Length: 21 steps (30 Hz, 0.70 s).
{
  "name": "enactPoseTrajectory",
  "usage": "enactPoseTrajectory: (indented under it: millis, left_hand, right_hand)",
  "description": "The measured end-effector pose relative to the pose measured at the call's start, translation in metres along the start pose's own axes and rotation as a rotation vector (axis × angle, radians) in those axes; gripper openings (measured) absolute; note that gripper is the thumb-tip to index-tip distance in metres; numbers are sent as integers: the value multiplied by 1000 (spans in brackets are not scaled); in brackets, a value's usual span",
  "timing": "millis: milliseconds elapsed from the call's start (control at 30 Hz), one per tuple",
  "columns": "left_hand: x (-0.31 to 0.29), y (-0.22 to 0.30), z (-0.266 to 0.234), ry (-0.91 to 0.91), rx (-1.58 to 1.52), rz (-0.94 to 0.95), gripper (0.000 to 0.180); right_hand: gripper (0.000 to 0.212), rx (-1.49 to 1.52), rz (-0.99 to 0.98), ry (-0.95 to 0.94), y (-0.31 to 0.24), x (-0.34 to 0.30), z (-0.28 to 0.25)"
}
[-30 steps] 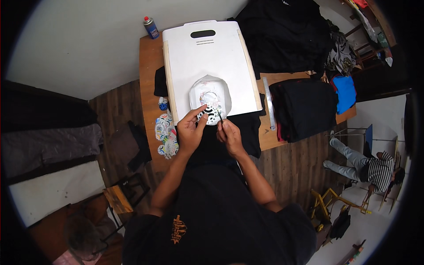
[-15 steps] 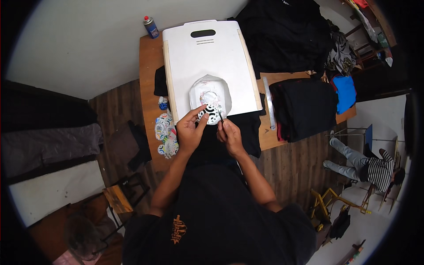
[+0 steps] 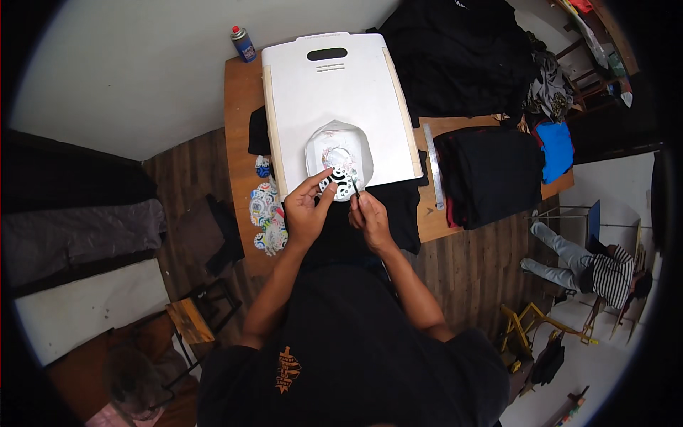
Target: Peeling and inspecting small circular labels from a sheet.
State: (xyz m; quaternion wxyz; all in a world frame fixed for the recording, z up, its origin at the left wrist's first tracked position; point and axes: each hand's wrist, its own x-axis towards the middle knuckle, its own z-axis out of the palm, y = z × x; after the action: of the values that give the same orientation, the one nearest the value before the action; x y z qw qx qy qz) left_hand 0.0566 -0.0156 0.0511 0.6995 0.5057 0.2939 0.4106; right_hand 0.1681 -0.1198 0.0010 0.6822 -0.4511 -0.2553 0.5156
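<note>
My left hand (image 3: 306, 217) pinches a round white disc with a black pattern (image 3: 337, 181) between thumb and fingers. A slim dark tool (image 3: 356, 188) is gripped in my right hand (image 3: 372, 222), its upper end at the disc's right edge; whether it is a blade or a pen I cannot make out. Both hands meet over the near side of a white tray-like container (image 3: 367, 153), whose inside shows faint coloured marks. It sits at the lower end of a large white board with a handle slot (image 3: 334, 92). Several round colourful patterned pieces (image 3: 265, 206) lie left of my left hand.
Under the board is a wooden table (image 3: 240, 92). A blue spray can with a red cap (image 3: 243, 44) stands at its far left. Folded black fabric (image 3: 484, 174) and a metal ruler (image 3: 433, 167) lie right. Two other people are nearby, one in a striped shirt (image 3: 613, 276).
The disc has turned slightly and tilted in my left hand. Both hands stay in nearly the same place, with the tool still at the disc's edge.
</note>
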Motion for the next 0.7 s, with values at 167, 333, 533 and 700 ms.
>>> enactPoseTrajectory:
  millis: [167,333,533,700]
  left_hand:
    - [0,-1,-1,6,3,-17,32]
    - [0,-2,-2,7,-4,-24,32]
    - [1,-2,0,-3,-9,-12,32]
    - [1,-2,-1,3,-10,-21,32]
  right_hand:
    - [34,-12,-2,0,-2,0,1]
    - [34,-9,-3,-4,-2,-1,1]
    - [34,-10,-18,22,-2,1,1]
    - [35,3,4,10,-3,0,1]
